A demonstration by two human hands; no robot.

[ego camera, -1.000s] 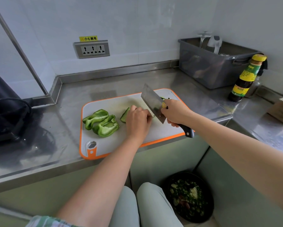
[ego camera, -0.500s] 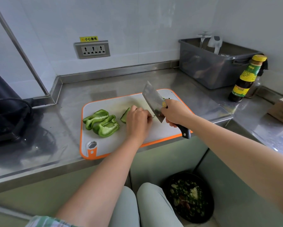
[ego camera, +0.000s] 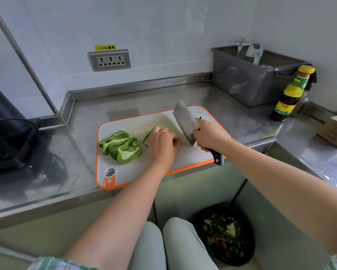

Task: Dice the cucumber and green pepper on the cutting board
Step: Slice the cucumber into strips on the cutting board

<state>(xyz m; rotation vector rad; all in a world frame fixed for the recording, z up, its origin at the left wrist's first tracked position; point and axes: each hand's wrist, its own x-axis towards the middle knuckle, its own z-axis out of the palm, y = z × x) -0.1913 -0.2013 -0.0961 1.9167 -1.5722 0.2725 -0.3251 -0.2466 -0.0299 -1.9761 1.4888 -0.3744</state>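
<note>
Green and dark-skinned, the cucumber [ego camera: 149,137] lies near the middle of the cutting board [ego camera: 124,172]. Most of it is hidden under the left hand [ego camera: 162,145], whose curled fingers hold it down; only its slanted end pokes out on that hand's left side. Just beside the knuckles stands the cleaver [ego camera: 183,121], its blade tilted, with the right hand [ego camera: 208,136] clamped round the dark handle. Whether the edge meets the board or the cucumber I cannot tell, since the hands cover that spot.

Over the last second little has shifted. The blade has leaned slightly and the end of the handle has dropped a touch towards the near edge of the board, while the left hand and the cucumber's exposed end sit where they were. That reads as one short stroke in a run of chopping, not a change of step. A few green bits [ego camera: 198,118] show behind the blade, so the cucumber looks partly done.

The green pepper [ego camera: 122,147] lies in large opened pieces on the left of the board, apart from the left hand and not yet diced, so much of the task remains.

Around the board runs the steel counter [ego camera: 66,152], with a grey tub [ego camera: 251,82] and a sauce bottle [ego camera: 290,94] at the far right.
</note>
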